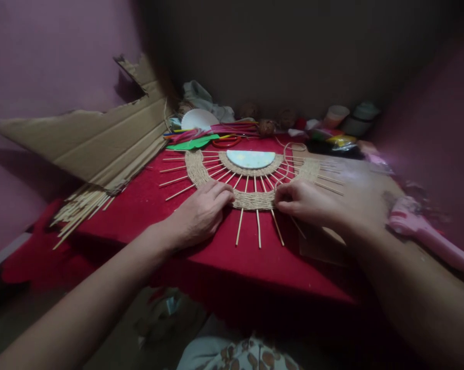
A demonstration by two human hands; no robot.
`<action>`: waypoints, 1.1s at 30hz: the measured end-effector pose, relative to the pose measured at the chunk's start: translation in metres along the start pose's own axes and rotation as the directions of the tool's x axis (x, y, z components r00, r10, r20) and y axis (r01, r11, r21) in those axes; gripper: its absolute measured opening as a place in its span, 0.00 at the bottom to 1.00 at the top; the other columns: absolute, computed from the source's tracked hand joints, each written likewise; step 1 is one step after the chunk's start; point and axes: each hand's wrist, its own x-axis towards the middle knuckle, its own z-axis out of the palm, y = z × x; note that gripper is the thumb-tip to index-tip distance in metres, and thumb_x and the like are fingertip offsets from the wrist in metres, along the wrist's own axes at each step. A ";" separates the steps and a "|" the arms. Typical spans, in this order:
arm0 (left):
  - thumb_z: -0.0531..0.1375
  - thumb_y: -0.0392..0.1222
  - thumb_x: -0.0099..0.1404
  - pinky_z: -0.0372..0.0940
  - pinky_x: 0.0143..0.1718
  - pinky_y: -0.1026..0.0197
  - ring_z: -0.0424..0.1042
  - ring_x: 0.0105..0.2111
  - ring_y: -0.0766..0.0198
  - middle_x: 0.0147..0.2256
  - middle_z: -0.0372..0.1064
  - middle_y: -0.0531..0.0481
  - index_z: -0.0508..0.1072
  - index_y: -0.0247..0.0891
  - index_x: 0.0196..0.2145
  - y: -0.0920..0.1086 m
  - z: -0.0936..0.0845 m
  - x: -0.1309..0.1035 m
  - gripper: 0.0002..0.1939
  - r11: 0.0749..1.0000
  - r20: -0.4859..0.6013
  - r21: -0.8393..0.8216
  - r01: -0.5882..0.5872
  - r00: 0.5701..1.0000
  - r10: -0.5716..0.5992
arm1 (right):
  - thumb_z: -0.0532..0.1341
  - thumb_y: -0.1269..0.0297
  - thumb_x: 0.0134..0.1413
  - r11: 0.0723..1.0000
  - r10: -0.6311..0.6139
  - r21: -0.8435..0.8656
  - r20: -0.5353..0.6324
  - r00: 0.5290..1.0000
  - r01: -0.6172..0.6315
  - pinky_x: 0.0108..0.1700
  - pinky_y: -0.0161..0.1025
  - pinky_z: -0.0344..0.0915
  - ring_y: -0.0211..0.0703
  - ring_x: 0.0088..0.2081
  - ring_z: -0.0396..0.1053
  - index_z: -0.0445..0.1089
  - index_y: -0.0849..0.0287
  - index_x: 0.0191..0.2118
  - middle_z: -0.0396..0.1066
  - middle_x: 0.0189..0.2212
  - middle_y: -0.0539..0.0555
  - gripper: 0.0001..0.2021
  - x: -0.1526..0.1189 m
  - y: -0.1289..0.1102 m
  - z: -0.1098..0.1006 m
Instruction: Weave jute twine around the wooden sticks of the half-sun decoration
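A half-round weaving of thin wooden sticks and tan twine (pixel 255 200) lies on the red cloth. Its sticks fan out from a pale blue half-disc (pixel 251 159), crossing an inner and an outer woven band. My left hand (pixel 204 210) is closed over the outer band, left of its middle, with the fingertips at the weave. To the right, my right hand (pixel 307 200) pinches at the same band. A loose strand of twine (pixel 286 169) loops down to its fingers. What lies inside this pinch is partly hidden.
Torn cardboard (pixel 100 144) leans at left over a bundle of sticks (pixel 87 205). Behind lie pink rods (pixel 235 128), a green sheet (pixel 193 143), red-handled scissors (pixel 232 142) and twine balls (pixel 266 127). A pink glue gun (pixel 420 226) rests at right by a brown board (pixel 365 190).
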 end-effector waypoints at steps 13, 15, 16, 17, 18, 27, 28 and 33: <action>0.63 0.48 0.59 0.57 0.36 0.60 0.62 0.38 0.60 0.38 0.65 0.47 0.68 0.36 0.38 -0.007 0.002 0.072 0.15 0.969 0.382 -0.163 0.186 0.918 -0.112 | 0.56 0.73 0.46 0.998 -0.053 -0.044 -0.080 0.995 0.049 0.29 0.36 0.52 0.37 0.26 0.61 0.68 0.59 0.26 0.68 0.23 0.51 0.05 0.003 0.003 0.011; 0.66 0.46 0.55 0.56 0.34 0.61 0.62 0.37 0.60 0.37 0.65 0.48 0.68 0.36 0.39 -0.011 0.003 0.081 0.17 0.953 0.430 -0.202 0.227 0.895 -0.122 | 0.56 0.73 0.46 0.997 -0.061 -0.046 -0.087 0.994 0.057 0.29 0.36 0.51 0.36 0.26 0.62 0.69 0.60 0.26 0.69 0.23 0.52 0.05 0.004 0.003 0.012; 0.66 0.44 0.54 0.56 0.34 0.62 0.62 0.36 0.61 0.36 0.65 0.49 0.68 0.36 0.40 -0.013 0.002 0.084 0.18 0.944 0.449 -0.229 0.238 0.886 -0.115 | 0.56 0.73 0.46 0.997 -0.064 -0.046 -0.090 0.994 0.060 0.29 0.36 0.51 0.36 0.26 0.62 0.69 0.60 0.26 0.69 0.23 0.52 0.06 0.004 0.003 0.012; 0.67 0.43 0.53 0.56 0.34 0.62 0.62 0.36 0.61 0.36 0.65 0.49 0.68 0.37 0.42 -0.015 0.002 0.086 0.19 0.933 0.463 -0.262 0.245 0.881 -0.101 | 0.56 0.73 0.46 0.997 -0.065 -0.045 -0.091 0.994 0.061 0.29 0.36 0.51 0.36 0.25 0.62 0.69 0.60 0.27 0.69 0.23 0.52 0.06 0.004 0.003 0.012; 0.66 0.42 0.53 0.56 0.34 0.62 0.63 0.36 0.62 0.36 0.65 0.50 0.68 0.37 0.43 -0.015 0.002 0.087 0.20 0.920 0.471 -0.301 0.249 0.878 -0.083 | 0.56 0.73 0.46 0.997 -0.068 -0.044 -0.090 0.994 0.064 0.28 0.36 0.51 0.36 0.25 0.62 0.70 0.60 0.27 0.69 0.23 0.52 0.06 0.004 0.003 0.012; 0.64 0.53 0.57 0.56 0.40 0.56 0.65 0.40 0.54 0.37 0.68 0.48 0.69 0.44 0.50 -0.003 0.009 0.086 0.24 0.944 0.481 -0.114 0.310 0.848 -0.221 | 0.56 0.72 0.47 0.994 -0.110 -0.021 -0.091 0.990 0.109 0.27 0.37 0.49 0.35 0.23 0.59 0.73 0.61 0.29 0.68 0.21 0.51 0.08 0.002 0.003 0.008; 0.64 0.52 0.57 0.56 0.40 0.55 0.65 0.40 0.53 0.37 0.68 0.48 0.69 0.45 0.51 -0.001 0.010 0.087 0.24 0.948 0.482 -0.079 0.308 0.844 -0.234 | 0.56 0.72 0.47 0.992 -0.126 -0.004 -0.077 0.989 0.126 0.27 0.36 0.49 0.34 0.23 0.59 0.74 0.61 0.29 0.68 0.21 0.51 0.08 0.002 0.003 0.006; 0.64 0.51 0.57 0.57 0.38 0.55 0.66 0.37 0.54 0.35 0.69 0.49 0.70 0.46 0.50 -0.003 0.006 0.090 0.23 0.964 0.463 -0.034 0.264 0.859 -0.219 | 0.57 0.73 0.47 0.983 -0.175 0.044 -0.035 0.984 0.176 0.28 0.35 0.51 0.33 0.24 0.60 0.75 0.62 0.30 0.69 0.22 0.50 0.08 -0.005 0.006 -0.011</action>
